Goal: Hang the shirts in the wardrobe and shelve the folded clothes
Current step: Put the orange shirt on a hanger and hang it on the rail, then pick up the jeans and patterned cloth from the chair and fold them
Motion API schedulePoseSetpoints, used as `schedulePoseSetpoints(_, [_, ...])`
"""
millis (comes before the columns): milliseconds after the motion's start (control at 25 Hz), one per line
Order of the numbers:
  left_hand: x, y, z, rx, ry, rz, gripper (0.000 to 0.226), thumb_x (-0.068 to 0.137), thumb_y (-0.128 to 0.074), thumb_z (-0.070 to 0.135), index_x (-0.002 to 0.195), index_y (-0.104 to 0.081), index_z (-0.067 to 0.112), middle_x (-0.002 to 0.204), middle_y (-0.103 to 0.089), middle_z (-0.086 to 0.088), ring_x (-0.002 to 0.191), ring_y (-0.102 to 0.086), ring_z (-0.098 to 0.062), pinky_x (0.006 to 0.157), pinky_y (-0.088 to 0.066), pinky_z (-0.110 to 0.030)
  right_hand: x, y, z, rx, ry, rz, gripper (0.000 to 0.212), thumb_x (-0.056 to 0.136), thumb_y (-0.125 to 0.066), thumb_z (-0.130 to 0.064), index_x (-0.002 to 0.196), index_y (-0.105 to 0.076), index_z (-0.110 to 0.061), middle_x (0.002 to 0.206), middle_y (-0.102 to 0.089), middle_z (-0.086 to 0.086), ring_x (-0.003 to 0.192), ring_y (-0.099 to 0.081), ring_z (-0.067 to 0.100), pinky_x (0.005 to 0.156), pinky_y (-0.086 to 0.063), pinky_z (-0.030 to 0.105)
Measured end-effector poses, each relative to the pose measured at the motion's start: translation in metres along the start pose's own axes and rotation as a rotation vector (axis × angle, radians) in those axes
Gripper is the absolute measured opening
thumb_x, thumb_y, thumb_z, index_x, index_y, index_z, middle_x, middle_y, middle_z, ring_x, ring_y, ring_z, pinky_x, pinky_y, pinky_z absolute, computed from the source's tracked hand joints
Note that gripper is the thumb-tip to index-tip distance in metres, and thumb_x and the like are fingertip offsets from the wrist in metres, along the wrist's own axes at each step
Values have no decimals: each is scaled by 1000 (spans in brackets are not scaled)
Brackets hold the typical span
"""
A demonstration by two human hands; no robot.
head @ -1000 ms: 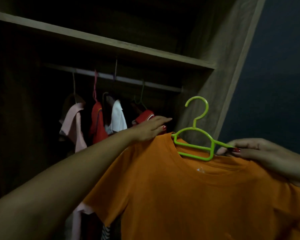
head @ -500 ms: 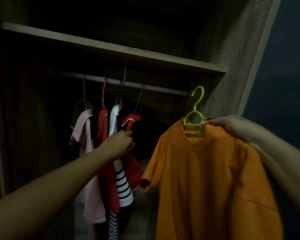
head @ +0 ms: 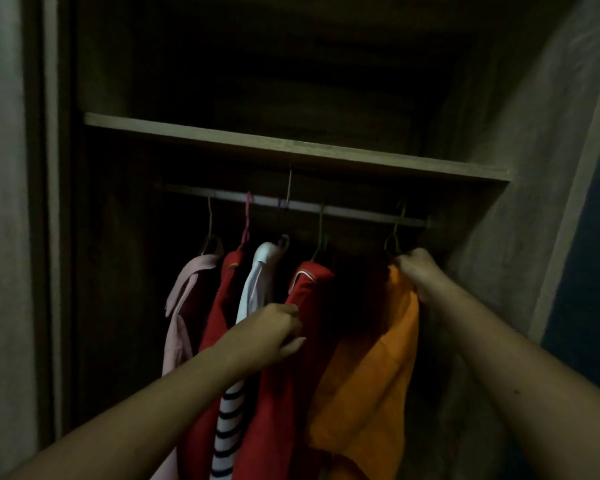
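Head view: orange shirt (head: 371,368) hangs vertically at the right end of the rail (head: 354,212), hanger (head: 397,230) apparently hooked on; right hand (head: 418,268), the nearer, grips its shoulder, while left hand (head: 267,334) clutches the red shirt (head: 312,282).

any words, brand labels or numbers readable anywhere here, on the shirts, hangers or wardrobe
No text can be read in this view.
red shirt: a small coloured patch near the collar, too small and dim to tell if it bears letters.
orange shirt: no print shows.
hangers and shelf: no label or number shows.
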State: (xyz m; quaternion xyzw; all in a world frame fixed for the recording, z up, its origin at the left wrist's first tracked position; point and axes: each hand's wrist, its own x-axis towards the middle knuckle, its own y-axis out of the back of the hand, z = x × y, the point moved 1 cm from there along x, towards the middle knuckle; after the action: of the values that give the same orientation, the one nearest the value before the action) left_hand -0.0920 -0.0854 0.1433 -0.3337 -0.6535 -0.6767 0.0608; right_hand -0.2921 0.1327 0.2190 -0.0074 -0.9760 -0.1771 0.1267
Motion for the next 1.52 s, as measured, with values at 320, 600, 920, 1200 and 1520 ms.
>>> schedulePoseSetpoints(320, [-14, -13, -2, -135, 100, 38, 28, 86, -57, 26, 67, -56, 6, 80, -58, -8, 66, -52, -15, 65, -41, -29, -19, -17, 13, -351, 18, 74, 30, 93, -47, -16, 113, -56, 4, 119, -56, 26, 110, -54, 40, 88, -46, 39])
schedulePoseSetpoints(600, [-57, -29, 12, -283, 301, 145, 22, 84, -55, 27, 80, -66, 9, 88, -67, -2, 77, -57, -3, 72, -40, -9, -116, -57, -7, -266, 867, 260, 29, 82, -56, -11, 111, -53, -11, 119, -47, 15, 111, -45, 33, 95, -38, 41])
schedulePoseSetpoints(920, [-356, -41, 56, -454, 1224, 346, 19, 86, -59, 21, 98, -67, 9, 92, -74, -9, 78, -69, -9, 73, -52, -22, -315, -243, 64, 183, 899, -684, 25, 77, -51, -5, 100, -60, -7, 94, -62, 8, 88, -55, 14, 80, -39, 18])
schedulePoseSetpoints(1200, [-630, -37, 181, -390, 2049, 658, 29, 91, -48, -8, 82, -59, 17, 71, -65, 0, 62, -64, 1, 59, -50, -9, -512, -361, 164, 60, 660, -1257, 24, 78, -46, -11, 94, -63, -8, 87, -62, 5, 77, -58, 15, 69, -39, 7])
schedulePoseSetpoints(1520, [-794, -139, 257, -488, 2620, 324, 10, 89, -61, 18, 83, -62, 10, 94, -69, -19, 89, -66, -32, 80, -55, -45, -648, -452, 308, -306, 583, -1609, 22, 79, -55, -4, 97, -61, -14, 94, -64, 4, 86, -61, 18, 76, -52, 36])
